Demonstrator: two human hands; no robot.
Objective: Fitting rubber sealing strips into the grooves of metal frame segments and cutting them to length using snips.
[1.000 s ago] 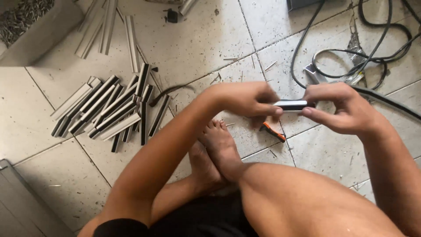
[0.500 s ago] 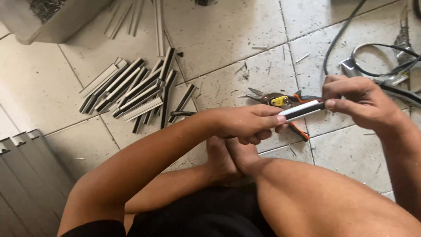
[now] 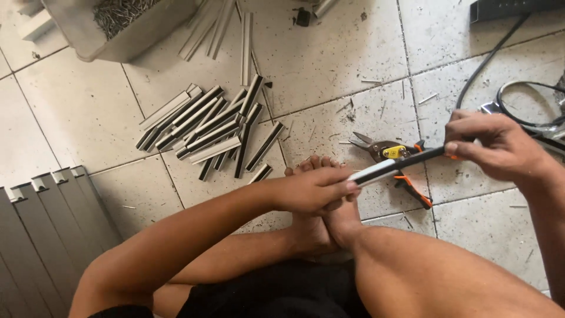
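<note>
Gritty floor tiles (image 3: 329, 59) carry everything. Nearest, the left hand (image 3: 312, 189) and right hand (image 3: 500, 144) pinch opposite ends of a slim metal strip (image 3: 395, 164) above bare feet. A slip could drop it onto the snips (image 3: 395, 159); beyond, cut strips (image 3: 206, 126) lie piled.

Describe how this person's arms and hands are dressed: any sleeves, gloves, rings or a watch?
Both arms are bare, no sleeves in view. The left hand and right hand wear no gloves, and no rings, watch or bands show. Dark clothing shows only at the frame's bottom edge.
</note>
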